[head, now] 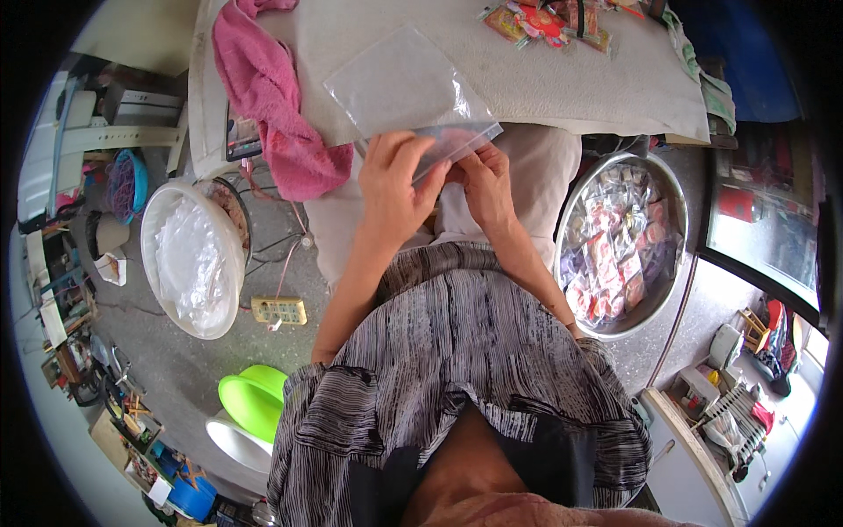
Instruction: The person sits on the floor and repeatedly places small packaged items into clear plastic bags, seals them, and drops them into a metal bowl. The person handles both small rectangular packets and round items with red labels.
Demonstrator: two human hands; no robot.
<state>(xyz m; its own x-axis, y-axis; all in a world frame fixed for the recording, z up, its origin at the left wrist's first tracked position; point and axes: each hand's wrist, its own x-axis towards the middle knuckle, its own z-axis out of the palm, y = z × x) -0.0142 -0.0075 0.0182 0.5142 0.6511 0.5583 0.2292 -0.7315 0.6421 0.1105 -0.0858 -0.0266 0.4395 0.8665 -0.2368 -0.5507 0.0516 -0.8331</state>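
Both my hands hold a clear plastic bag (402,85) at its near edge; the rest of the bag lies flat on the cloth-covered table (560,85). My left hand (397,184) grips the edge with thumb and fingers, some fingers on top of the film. My right hand (486,184) pinches the edge close beside it, its fingertips partly under the film. The bag looks transparent, with nothing visible inside. Small colourful packets (543,23) lie in a pile at the table's far right.
A pink towel (283,125) hangs over the table's left edge. White basin (234,283) with clear plastic bags stands at left, above a yellow power strip (296,310). A metal basin (681,244) full of wrapped packets stands at right. Green basin (253,398) lies lower left.
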